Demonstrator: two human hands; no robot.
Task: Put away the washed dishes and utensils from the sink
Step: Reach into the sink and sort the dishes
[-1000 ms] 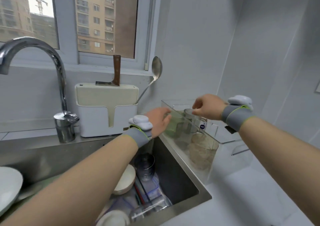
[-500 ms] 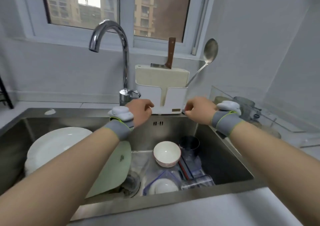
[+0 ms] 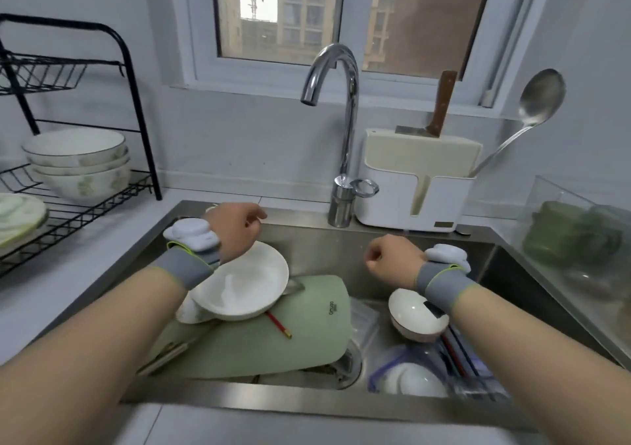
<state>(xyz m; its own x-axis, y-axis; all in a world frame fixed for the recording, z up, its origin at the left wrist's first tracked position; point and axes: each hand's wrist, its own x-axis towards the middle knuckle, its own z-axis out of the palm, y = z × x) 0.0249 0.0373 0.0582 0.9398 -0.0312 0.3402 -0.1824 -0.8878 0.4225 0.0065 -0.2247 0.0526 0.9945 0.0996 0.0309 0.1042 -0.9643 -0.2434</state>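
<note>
The steel sink [image 3: 341, 249] holds washed dishes. White plates [image 3: 242, 284] lean at the left on a green cutting board [image 3: 273, 335], with a red chopstick [image 3: 278, 325] lying across it. A white bowl [image 3: 413, 318] sits at the right, above a clear container with another bowl [image 3: 413, 379] in it. My left hand [image 3: 234, 231] hovers over the plates' far rim, fingers curled, holding nothing. Over the sink's middle right, my right hand [image 3: 392, 261] is a loose fist, also with nothing in it.
A black wire dish rack [image 3: 85, 202] on the left counter carries stacked bowls [image 3: 80, 161] and a plate [image 3: 20, 215]. The tap [image 3: 345, 130] rises behind the sink. A white knife block [image 3: 416, 185] and ladle [image 3: 532, 109] stand at the back right. A clear bin [image 3: 573, 239] holds cups.
Both hands have come away from the clear bin at the right and moved left over the sink. The view has swung left, so the dish rack now shows.
</note>
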